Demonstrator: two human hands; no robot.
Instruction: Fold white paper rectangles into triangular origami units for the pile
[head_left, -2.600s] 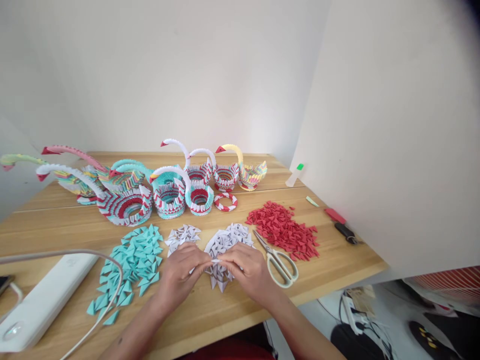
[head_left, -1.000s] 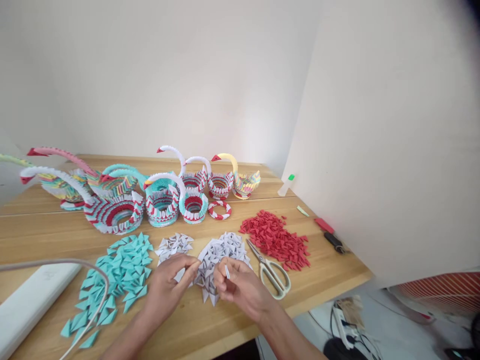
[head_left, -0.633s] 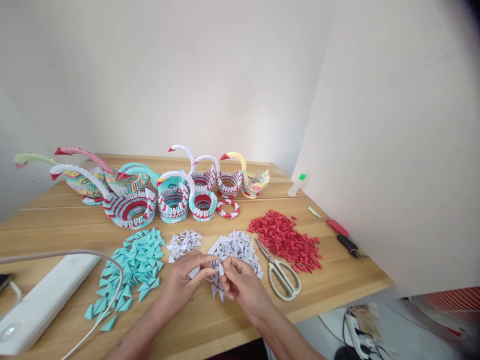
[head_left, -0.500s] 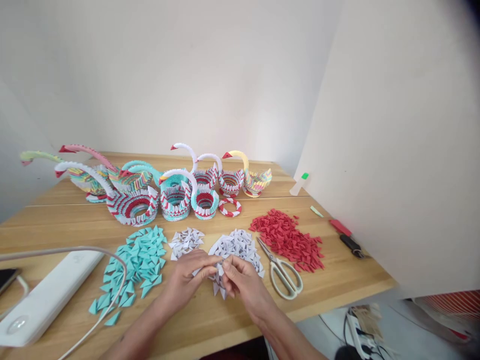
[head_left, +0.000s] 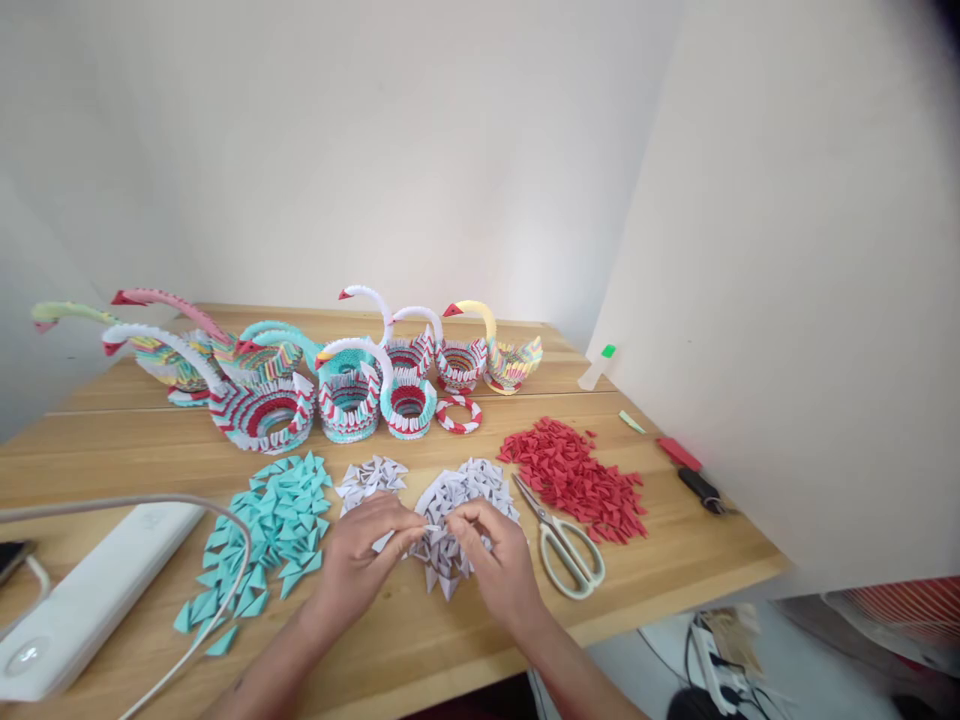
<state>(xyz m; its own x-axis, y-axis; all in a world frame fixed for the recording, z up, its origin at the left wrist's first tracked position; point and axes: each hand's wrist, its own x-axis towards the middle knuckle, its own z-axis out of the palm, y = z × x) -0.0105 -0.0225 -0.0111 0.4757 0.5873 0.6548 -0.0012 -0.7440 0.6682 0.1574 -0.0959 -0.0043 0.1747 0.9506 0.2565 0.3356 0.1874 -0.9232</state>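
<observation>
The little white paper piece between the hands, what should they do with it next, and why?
Probably press its crease a bit firmer: the left hand and right hand seem to pinch the white paper piece from either side, and the larger pale pile by them is made of neatly folded, pointed shapes.

No legible txt, nos. or brand from where I sit. Closest: white box (head_left: pixel 97 605), lower L of frame. Faint grey mark (head_left: pixel 154 512) nr its far end, too small to read; round spot (head_left: pixel 27 655) nr its close end, can't tell if logo or btn. Pwr strip (head_left: pixel 709 660), lower R: too blurry to ID any print.
</observation>
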